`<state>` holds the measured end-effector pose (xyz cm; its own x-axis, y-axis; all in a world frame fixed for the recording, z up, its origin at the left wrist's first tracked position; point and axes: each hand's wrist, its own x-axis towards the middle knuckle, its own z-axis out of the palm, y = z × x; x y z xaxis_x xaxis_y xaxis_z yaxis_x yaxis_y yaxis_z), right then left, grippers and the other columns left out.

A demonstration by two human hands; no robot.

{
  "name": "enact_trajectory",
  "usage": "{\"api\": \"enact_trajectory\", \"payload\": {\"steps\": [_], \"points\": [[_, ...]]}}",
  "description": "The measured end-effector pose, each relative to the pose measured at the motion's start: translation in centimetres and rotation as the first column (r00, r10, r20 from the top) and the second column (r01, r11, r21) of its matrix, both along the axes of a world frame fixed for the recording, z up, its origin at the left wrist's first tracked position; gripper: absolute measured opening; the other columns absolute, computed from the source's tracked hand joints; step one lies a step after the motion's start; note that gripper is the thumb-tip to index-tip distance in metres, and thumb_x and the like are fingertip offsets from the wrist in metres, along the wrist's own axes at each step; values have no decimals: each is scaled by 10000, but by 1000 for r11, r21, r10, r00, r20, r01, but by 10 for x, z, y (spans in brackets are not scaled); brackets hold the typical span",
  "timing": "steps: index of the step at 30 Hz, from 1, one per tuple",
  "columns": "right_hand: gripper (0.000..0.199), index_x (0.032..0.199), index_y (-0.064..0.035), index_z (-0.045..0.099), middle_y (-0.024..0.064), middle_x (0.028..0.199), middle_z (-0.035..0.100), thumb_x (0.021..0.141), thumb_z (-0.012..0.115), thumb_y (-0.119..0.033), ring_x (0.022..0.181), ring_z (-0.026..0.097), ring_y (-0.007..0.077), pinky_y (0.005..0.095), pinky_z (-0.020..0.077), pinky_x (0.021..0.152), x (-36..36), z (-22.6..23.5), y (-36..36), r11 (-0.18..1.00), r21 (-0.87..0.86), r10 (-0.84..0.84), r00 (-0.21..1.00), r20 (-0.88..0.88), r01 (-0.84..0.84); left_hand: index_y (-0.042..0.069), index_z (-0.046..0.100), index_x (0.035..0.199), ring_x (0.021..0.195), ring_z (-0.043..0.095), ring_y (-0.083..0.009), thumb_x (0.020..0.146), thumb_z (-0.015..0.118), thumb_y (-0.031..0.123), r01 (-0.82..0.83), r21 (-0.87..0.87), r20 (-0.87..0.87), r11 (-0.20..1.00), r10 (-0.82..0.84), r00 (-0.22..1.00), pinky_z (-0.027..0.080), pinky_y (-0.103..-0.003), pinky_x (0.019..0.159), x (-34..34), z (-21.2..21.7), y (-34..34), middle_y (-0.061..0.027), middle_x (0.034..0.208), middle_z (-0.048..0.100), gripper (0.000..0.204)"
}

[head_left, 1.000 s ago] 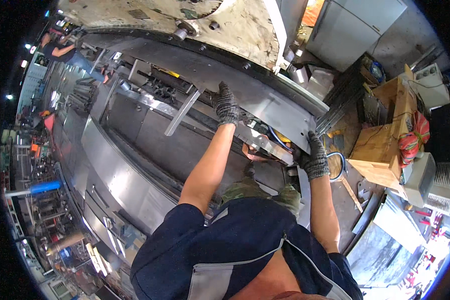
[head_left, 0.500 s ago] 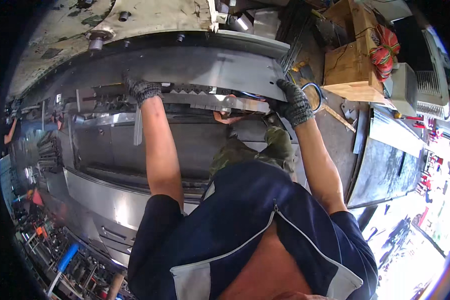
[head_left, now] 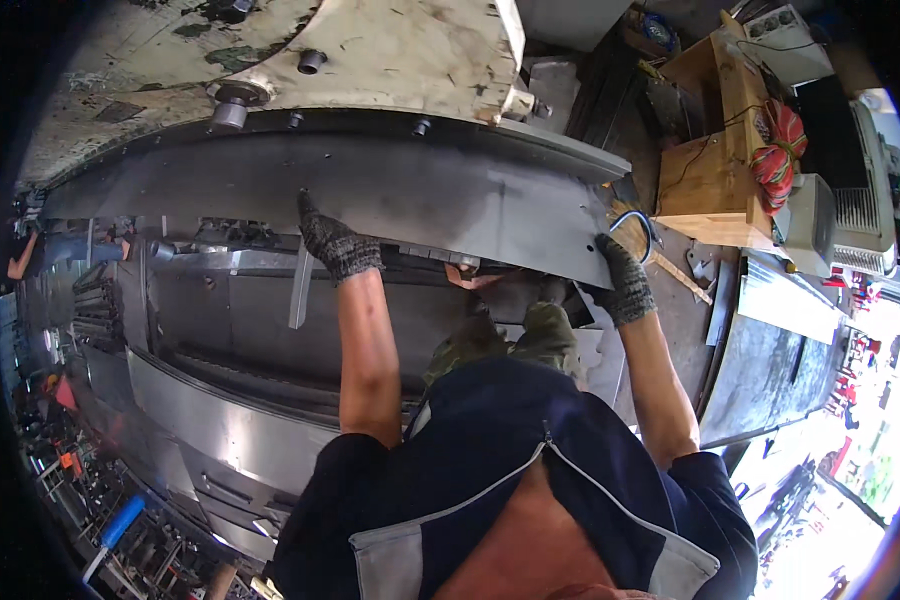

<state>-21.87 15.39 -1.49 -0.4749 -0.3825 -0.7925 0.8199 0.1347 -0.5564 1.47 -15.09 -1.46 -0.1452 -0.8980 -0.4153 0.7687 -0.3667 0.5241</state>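
Note:
A long grey metal sheet (head_left: 420,190) stretches across in front of me beneath the large cream machine (head_left: 400,50). My left hand (head_left: 340,245), in a dark knitted glove, grips its near edge around the middle, thumb laid on top and the other fingers hidden underneath. At the sheet's right end, my gloved right hand (head_left: 625,285) closes on the corner beside two small holes. Its fingers are partly hidden below the metal.
A wooden cabinet (head_left: 710,170) stands at the right with a red striped bundle (head_left: 778,155) against it. Flat metal plates (head_left: 770,350) lie at right. Steel drawers (head_left: 225,480) and a blue-handled tool (head_left: 122,520) are lower left. Another person's arm (head_left: 22,255) shows at far left.
The whole view has shifted. The sheet's near edge has come closer to me and covers more of the toothed strip below. Both hands keep hold and have moved nearer with it.

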Motion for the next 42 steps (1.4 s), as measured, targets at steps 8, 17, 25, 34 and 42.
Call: {"api": "enact_trajectory", "payload": {"steps": [8,17,25,34,42], "points": [[230,1038,-80,583,83,898,644,866,601,-231,771,628,237,416,544,685,2,8,-5,998,-45,-50,994,93,54,11,501,1202,1079,505,-355,891,497,311,-116,45,176,992,106,979,407,-502,917,3,15,-6,-153,1202,534,432],[281,1111,-47,518,115,914,613,896,535,-226,774,622,263,437,543,666,24,29,-44,996,-80,-26,968,250,47,-1,492,1239,1113,523,-259,926,395,240,725,-237,891,646,443,-103,389,-374,977,88,-71,-95,-160,1217,544,407],[270,1091,-26,497,145,917,587,925,458,-235,738,598,269,404,512,608,43,-38,-85,955,-264,179,974,136,-138,94,493,1277,1217,453,-247,883,444,412,625,354,294,696,551,-781,330,-384,1045,81,-9,-120,-106,1306,490,509],[318,1110,-40,523,125,1046,561,926,473,-295,927,561,231,361,494,744,71,-2,-125,985,-150,118,969,215,-87,127,532,1258,1215,464,-261,860,479,460,558,454,290,695,477,-830,347,-365,1039,70,54,-123,-96,1316,498,522],[190,1039,-115,533,91,839,606,877,552,-212,711,616,267,447,498,539,83,3,-141,998,10,61,947,315,-67,132,565,1214,1152,513,-262,847,498,443,604,338,274,722,538,-797,385,-354,998,105,41,-114,-96,1250,547,486]]}}
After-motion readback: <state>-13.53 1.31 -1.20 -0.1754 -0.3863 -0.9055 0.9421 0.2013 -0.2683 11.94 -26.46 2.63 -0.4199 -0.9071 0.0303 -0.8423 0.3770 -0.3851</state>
